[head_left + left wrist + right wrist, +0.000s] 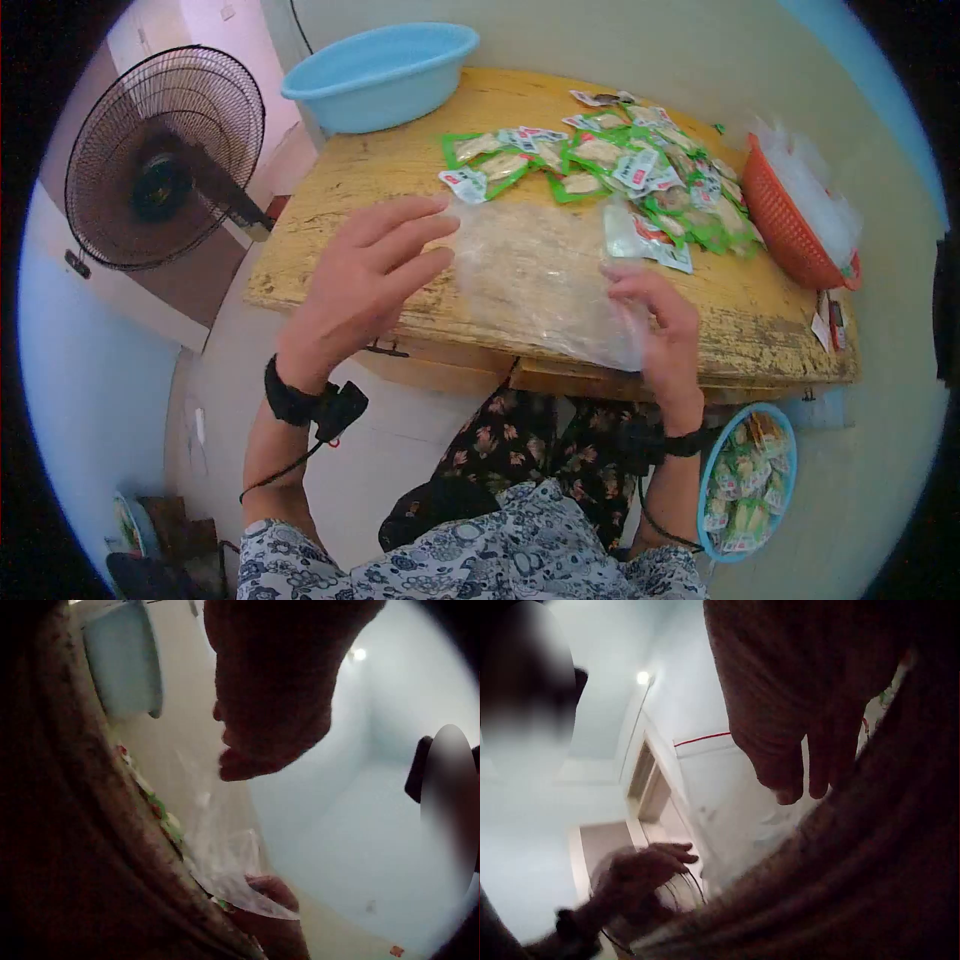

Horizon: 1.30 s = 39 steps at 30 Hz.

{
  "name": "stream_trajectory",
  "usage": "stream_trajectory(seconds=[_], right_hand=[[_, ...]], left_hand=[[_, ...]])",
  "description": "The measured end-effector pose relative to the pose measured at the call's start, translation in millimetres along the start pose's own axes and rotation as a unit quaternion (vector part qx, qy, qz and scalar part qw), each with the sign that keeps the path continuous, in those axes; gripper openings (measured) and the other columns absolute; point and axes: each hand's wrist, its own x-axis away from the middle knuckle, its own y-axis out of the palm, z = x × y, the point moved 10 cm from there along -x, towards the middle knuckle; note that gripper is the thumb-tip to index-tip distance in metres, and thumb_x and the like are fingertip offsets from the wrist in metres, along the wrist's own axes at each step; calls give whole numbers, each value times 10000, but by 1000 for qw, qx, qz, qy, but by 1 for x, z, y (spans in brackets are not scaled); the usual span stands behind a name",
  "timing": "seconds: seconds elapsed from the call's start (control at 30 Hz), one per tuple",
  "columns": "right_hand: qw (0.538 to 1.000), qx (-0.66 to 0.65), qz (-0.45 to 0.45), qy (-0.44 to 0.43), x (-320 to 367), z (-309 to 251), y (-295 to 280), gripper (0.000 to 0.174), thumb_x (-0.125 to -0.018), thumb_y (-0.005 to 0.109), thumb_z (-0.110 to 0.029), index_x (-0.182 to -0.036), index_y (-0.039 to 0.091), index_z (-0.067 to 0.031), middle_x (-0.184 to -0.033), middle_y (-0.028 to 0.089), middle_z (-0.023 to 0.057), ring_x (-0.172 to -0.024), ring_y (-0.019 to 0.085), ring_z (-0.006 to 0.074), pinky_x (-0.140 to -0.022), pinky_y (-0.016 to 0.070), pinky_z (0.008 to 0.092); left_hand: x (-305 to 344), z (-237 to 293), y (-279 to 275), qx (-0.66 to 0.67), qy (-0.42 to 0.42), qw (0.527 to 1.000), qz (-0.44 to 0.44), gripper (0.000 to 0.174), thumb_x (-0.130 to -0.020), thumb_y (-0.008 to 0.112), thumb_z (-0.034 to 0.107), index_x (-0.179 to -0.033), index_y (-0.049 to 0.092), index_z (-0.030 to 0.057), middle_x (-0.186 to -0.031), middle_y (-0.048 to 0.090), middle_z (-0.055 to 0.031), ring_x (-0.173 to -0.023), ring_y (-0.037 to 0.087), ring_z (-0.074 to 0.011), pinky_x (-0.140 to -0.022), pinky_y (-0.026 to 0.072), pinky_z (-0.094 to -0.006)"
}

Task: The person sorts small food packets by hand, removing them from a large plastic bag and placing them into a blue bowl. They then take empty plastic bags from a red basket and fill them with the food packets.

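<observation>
head, left hand (375,262) extended, right (672,325) pinching bag (530,272)

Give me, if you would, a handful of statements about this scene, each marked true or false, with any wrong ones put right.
1. The right hand holds the clear bag. True.
2. A single packet lies on the table. False: many packets lie there.
3. In the head view, a fan is left of the table. True.
4. The left hand grips the fan. False: it grips nothing; its fingers reach out near the clear bag.
5. A red basket stands at the table's right end. True.
</observation>
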Motion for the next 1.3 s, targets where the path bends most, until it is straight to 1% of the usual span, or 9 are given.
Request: stream_trajectory(seconds=[0.2,0.3,0.43,0.6,0.73,0.83,1.13,1.23,1.3], right_hand=[[995,96,12,4,8,8,16,200,-821,685,46,-1004,660,-30,-1052,720,138,-924,710,284,-812,557,367],[996,79,-9,52,7,11,13,182,-825,688,30,-993,650,-29,-1122,717,162,-996,708,316,-859,557,381],[991,132,9,-20,10,-5,15,189,-773,686,41,-940,622,-20,-1311,653,199,-1163,654,381,-951,544,421],[963,232,-63,-120,15,-48,33,206,-719,650,79,-894,585,-10,-1426,584,198,-1243,603,400,-986,543,450],[973,195,-78,-94,17,-39,29,247,-740,623,100,-960,615,-13,-1354,632,185,-1198,631,388,-960,554,430],[978,193,-63,-39,17,-11,9,288,-753,611,105,-1010,642,-22,-1302,662,180,-1166,648,389,-945,557,422],[978,201,31,-39,-20,25,-11,247,-825,578,81,-1004,681,-54,-1267,676,192,-1135,659,401,-959,532,440],[979,199,42,-8,-26,21,-12,239,-838,588,59,-1030,684,-46,-1231,687,200,-1127,660,396,-945,532,440],[979,205,12,-4,-26,22,0,248,-846,595,47,-1060,686,-40,-1209,693,205,-1116,664,387,-922,537,442]], left_hand=[[22,-5,-6,8,-82,996,43,446,-712,710,-14,-1151,682,57,-1242,664,-110,-1233,613,-314,-987,529,-441],[9,11,-8,80,-112,988,73,427,-811,725,50,-1234,665,52,-1302,643,-148,-1243,605,-349,-1014,519,-452],[-13,10,27,182,-194,962,63,564,-882,766,197,-1369,560,0,-1280,624,-212,-1209,607,-385,-984,524,-451],[-35,0,83,426,-241,869,75,836,-899,785,256,-1550,339,-21,-1283,615,-235,-1077,656,-305,-897,548,-411],[-17,-27,125,597,-395,692,92,844,-887,782,158,-1570,316,-11,-1237,627,-188,-907,675,-162,-738,557,-308],[8,-54,118,567,-451,684,86,822,-871,757,70,-1573,333,19,-1158,636,-136,-816,658,-101,-677,529,-245],[29,-17,73,304,-397,866,21,729,-844,670,-40,-1526,450,99,-879,636,-66,-658,612,-124,-632,524,-293],[24,-6,80,279,-342,897,-5,525,-834,644,-3,-1350,565,56,-930,658,-156,-748,663,-350,-696,542,-428],[16,3,80,240,-325,914,-18,419,-841,653,31,-1256,605,60,-931,664,-157,-763,671,-355,-687,539,-444]])
